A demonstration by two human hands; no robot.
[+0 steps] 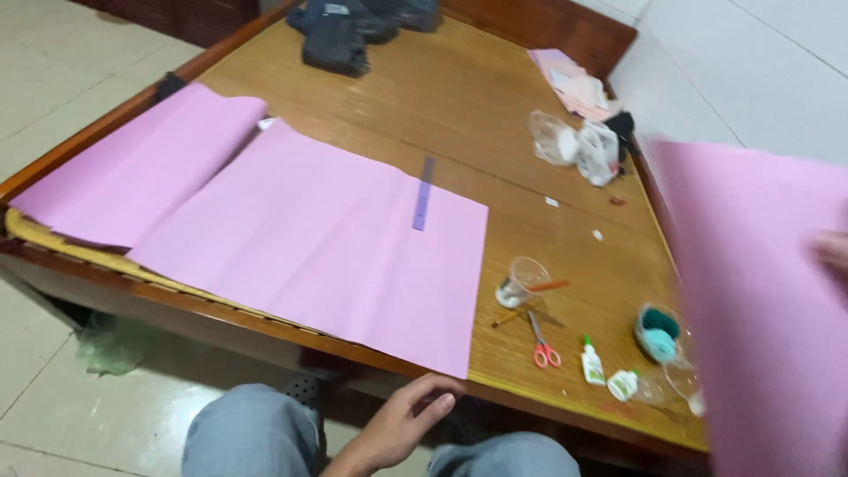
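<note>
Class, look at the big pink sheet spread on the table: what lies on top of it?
A purple ruler lies on the pink sheet, near its far edge. Whatever the sheet covers on the table cannot be seen.

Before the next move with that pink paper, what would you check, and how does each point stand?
1. Left hand free: ok, open below the near corner of the flat pink sheet; touching it or not, cannot tell.
2. Right hand gripping the raised pink sheet: cannot tell, blurred and mostly hidden.
3. Flat sheet lies smooth: ok, only light creases.
4. Purple ruler on the flat sheet: ok, at its far edge.
5. Scissors at hand: ok, beside the flat sheet.
6. Glue bottle upright: not ok, lying down.
</note>
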